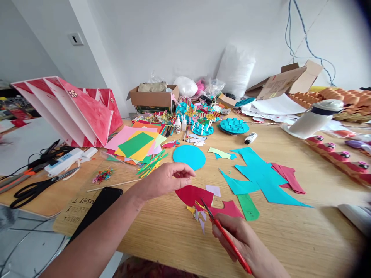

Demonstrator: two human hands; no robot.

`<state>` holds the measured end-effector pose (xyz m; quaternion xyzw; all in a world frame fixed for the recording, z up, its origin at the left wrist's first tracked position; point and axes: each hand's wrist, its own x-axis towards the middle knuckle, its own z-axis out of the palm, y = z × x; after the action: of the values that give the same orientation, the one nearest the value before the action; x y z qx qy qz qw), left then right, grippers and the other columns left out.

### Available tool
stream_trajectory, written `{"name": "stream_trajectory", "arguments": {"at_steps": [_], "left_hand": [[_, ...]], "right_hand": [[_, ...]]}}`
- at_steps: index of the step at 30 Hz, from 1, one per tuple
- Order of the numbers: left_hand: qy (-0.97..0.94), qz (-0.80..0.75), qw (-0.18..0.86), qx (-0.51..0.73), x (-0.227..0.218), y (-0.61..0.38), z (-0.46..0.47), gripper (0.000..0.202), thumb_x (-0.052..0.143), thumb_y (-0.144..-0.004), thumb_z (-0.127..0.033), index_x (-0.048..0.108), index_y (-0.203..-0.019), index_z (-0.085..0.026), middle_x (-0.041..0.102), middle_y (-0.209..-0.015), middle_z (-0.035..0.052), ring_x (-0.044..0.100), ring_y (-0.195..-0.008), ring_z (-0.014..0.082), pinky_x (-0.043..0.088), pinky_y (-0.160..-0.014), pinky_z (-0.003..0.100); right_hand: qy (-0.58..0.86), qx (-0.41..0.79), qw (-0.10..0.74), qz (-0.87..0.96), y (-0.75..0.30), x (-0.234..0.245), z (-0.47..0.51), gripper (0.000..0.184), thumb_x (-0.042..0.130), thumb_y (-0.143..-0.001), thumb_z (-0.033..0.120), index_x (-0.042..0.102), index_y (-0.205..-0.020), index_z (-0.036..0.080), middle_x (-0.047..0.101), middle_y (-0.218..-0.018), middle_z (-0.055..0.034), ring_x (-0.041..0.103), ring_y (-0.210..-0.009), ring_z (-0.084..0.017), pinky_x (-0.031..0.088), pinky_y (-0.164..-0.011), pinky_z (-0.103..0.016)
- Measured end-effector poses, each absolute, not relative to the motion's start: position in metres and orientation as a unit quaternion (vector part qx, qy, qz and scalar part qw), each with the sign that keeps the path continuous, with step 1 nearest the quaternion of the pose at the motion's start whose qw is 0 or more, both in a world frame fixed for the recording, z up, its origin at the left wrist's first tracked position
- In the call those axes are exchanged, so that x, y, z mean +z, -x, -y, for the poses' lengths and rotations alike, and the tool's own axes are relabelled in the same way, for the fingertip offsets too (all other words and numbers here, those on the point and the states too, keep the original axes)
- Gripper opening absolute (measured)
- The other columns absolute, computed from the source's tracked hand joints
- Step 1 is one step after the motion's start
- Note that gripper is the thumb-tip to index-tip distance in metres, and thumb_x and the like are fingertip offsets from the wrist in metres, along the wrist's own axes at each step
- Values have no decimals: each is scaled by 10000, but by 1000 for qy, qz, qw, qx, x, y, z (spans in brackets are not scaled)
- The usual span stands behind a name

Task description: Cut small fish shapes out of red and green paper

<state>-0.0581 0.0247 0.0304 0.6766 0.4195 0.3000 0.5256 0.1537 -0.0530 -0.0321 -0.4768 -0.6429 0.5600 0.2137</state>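
Observation:
My right hand [236, 235] grips a pair of red-handled scissors [228, 239], their dark tips over the edge of a dark red paper piece [193, 195]. My left hand [168, 179] hovers just above that paper, fingers loosely bent and apart from the thumb, with nothing visible between them. Small yellow and lilac paper scraps [202, 224] lie by the scissor tips. A crimson offcut [227, 209] is beside them. Beyond my left hand lies a blue paper circle [189, 156]. To the right are large blue paper offcuts [257, 170] and a green strip [248, 206].
Coloured sheets [136, 144], black scissors [37, 189] and a phone [95, 212] lie on the left. Glue bottles [177, 125], blue decorated discs [233, 126] and a cardboard box [153, 96] stand behind. A white flask-like object [314, 117] and egg cartons [342, 98] are at right.

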Motion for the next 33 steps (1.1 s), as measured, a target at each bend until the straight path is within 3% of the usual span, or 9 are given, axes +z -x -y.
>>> {"name": "stream_trajectory", "arguments": {"at_steps": [3,8,15,20,33], "left_hand": [[-762,-407,459,208,40,54,-28,155,545,-740,-214,669,-810,-153,598,-719,4,506,-666,115,358,-592,186],[-778,-379,480,145,33,45,-33,133,558,-725,-245,647,-728,-147,528,-597,-26,440,-547,90,301,-495,176],[-717,-374,563,170,21,38,-29,142,545,-721,-243,556,-620,-144,436,-567,-49,362,-531,72,255,-485,173],[-634,-366,645,220,15,31,-20,150,550,-723,-277,539,-670,-137,496,-630,-33,412,-579,83,322,-555,184],[-606,-432,620,249,12,22,-12,167,539,-708,-284,498,-614,-151,459,-554,-42,384,-498,73,266,-468,184]], "right_hand": [[471,569,201,643,-158,-27,50,417,379,-855,541,408,-621,197,349,-493,59,278,-425,-78,182,-369,-214],[467,590,216,623,-161,-26,48,446,407,-815,594,404,-608,199,325,-479,68,266,-421,-78,177,-377,-215],[456,641,246,566,-161,-37,51,468,417,-777,645,409,-619,204,298,-431,87,233,-387,-75,174,-378,-213],[424,664,297,540,-158,-49,53,437,414,-825,578,432,-622,191,335,-385,91,215,-354,-66,159,-401,-227],[372,669,375,523,-145,-56,58,390,381,-866,514,479,-675,188,370,-400,77,259,-404,-99,226,-487,-251]]}}
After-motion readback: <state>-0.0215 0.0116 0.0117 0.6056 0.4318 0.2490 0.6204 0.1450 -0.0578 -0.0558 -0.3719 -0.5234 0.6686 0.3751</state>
